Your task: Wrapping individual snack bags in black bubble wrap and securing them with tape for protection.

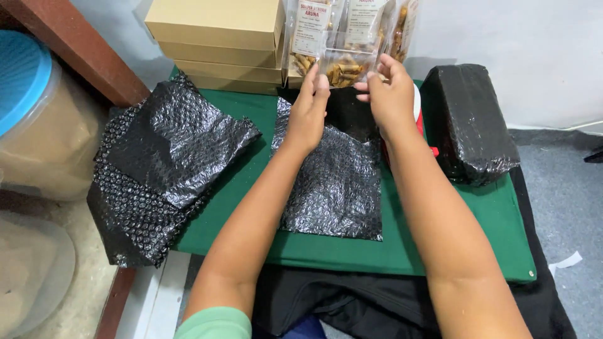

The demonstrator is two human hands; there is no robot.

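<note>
— Clear plastic, that snack pouch [342, 68]. See it? Both hands pinch it, left hand [308, 113] on its left edge, right hand [389, 94] on its right.

— Where is it?

— Just above the far end of the black bubble wrap sheet [333, 182] on the green mat [402, 251].

— Heavy?

— Looks light and crinkly, I think. The sticks inside could snap, so hold the edges. A wrapped black parcel [468, 122] sits right of the sheet, brown boxes [217, 44] behind it.

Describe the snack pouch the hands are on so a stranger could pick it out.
Start at the green mat and follow the flat black bubble-wrap sheet to its far end. There the left hand and right hand grip a clear pouch of brown snack sticks. Unlike the labelled pouches behind, it is lowest and the only one held.
</note>
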